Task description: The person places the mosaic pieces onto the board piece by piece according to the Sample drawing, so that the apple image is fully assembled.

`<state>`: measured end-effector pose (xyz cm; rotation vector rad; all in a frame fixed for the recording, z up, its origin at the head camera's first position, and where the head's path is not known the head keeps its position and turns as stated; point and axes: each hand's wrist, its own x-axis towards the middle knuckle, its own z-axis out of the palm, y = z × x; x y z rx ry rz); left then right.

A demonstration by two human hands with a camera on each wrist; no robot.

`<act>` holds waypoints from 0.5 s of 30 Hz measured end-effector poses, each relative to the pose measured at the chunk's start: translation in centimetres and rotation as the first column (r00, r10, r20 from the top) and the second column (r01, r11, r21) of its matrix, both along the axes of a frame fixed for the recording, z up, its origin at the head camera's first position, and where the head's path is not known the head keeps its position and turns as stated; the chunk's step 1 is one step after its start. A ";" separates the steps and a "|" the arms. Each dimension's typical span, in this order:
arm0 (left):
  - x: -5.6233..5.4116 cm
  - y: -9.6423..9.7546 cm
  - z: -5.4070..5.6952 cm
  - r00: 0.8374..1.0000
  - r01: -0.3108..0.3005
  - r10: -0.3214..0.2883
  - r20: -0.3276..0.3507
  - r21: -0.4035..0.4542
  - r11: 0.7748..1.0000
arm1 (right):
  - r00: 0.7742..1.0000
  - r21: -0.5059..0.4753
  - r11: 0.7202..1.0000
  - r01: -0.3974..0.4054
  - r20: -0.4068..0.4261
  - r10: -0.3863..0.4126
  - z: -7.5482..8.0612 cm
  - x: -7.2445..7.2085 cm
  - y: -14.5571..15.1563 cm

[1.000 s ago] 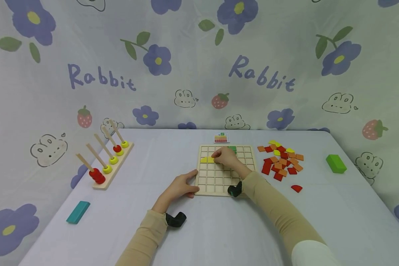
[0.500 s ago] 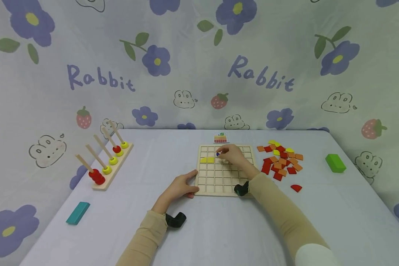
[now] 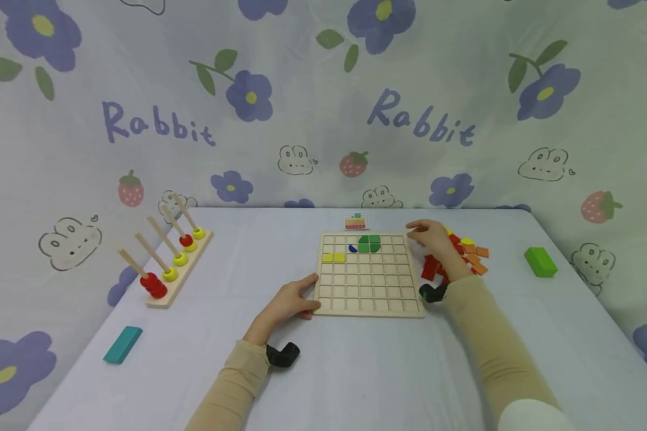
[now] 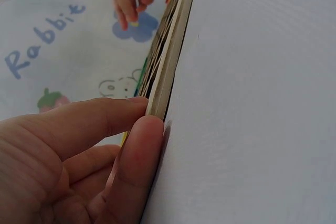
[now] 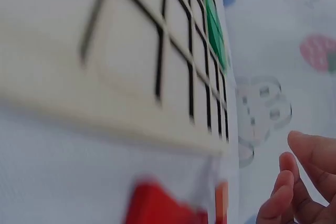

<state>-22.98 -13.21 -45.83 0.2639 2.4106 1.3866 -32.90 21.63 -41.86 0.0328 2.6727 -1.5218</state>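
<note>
Right hand (image 3: 432, 236) near loose tiles (image 3: 482, 252), fingers (image 5: 315, 151) parted, left hand (image 3: 287, 301) spread against grid board (image 3: 366, 291)

My head view looks forward and down across the table (image 3: 377, 371); my wrist views, close in, share the board (image 3: 366, 280) and flowered cloth (image 3: 296, 72).

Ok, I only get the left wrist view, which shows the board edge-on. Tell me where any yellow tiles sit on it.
Observer: Two yellow tiles sit side by side at the left border of the board, as the head view shows it.
Operator: Now give me the board's right side.
Observer: Loose pieces in red, orange and yellow lie there, partly hidden behind the right hand.
Operator: And report what lies nearer the person than the bead stand.
Observer: A teal block, lying flat on the left.
</note>
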 end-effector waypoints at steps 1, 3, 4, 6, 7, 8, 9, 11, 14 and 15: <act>0.0 0.0 0.0 1.000 0.000 0.000 -0.002 0.000 1.000 | 1.000 -0.017 0.999 0.027 0.007 -0.027 0.0 -0.1 0.9; 0.0 0.0 0.0 1.000 0.000 0.000 -0.002 0.000 1.000 | 0.998 -0.035 0.997 0.068 0.006 -0.068 0.1 -0.1 2.5; 0.0 0.0 0.1 1.000 -0.003 0.003 -0.002 0.001 1.000 | 0.996 -0.045 0.995 0.092 0.021 -0.091 0.0 -0.2 3.3; 0.1 -0.1 0.1 1.000 -0.006 0.006 0.001 0.004 1.000 | 0.989 -0.049 0.988 0.143 0.042 -0.141 -0.2 -0.4 4.7; 0.1 -0.1 0.1 1.000 -0.005 0.005 0.000 0.006 1.000 | 0.984 -0.064 0.983 0.173 0.056 -0.169 -0.3 -0.4 5.3; 0.1 -0.1 0.1 1.000 -0.005 0.005 0.000 0.008 1.000 | 0.977 -0.068 0.977 0.204 0.078 -0.198 -0.4 -0.5 5.9; 0.1 -0.1 0.1 1.000 -0.003 0.003 0.001 0.013 1.000 | 0.968 -0.096 0.966 0.239 0.108 -0.228 -0.5 -0.5 6.5; 0.1 -0.1 0.0 1.000 0.001 -0.001 0.002 0.020 1.000 | 0.948 -0.122 0.945 0.303 0.145 -0.285 -0.9 -0.6 7.7; 0.0 0.0 0.1 1.000 0.006 -0.006 0.003 0.027 1.000 | 0.926 -0.120 0.927 0.356 0.174 -0.334 -1.2 -0.6 9.2; 0.0 0.0 0.1 1.000 0.011 -0.011 -0.001 0.028 1.000 | 0.923 -0.111 0.925 0.364 0.174 -0.343 -1.4 -0.5 9.6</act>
